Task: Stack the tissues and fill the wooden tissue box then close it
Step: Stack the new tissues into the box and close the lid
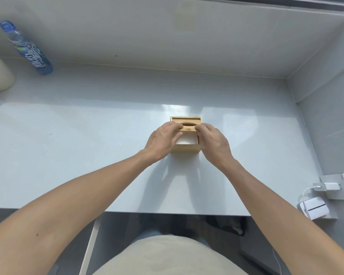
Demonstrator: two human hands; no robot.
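I see the wooden tissue box (186, 149) near the middle of the grey counter (87, 135), its sliding lid (187, 128) covering only the far part, so white tissues (187, 140) show in the open near half. My left hand (161, 142) and right hand (213, 141) flank the box, fingertips pinching the lid's near edge. A blue bottle (26, 47) lies far left of the box.

Left hand (163, 140), right hand (213, 140), arms outstretched, fingers curled inward

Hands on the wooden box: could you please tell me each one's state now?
Left hand: fingers closed on the sliding lid.
Right hand: fingers closed on the lid too.
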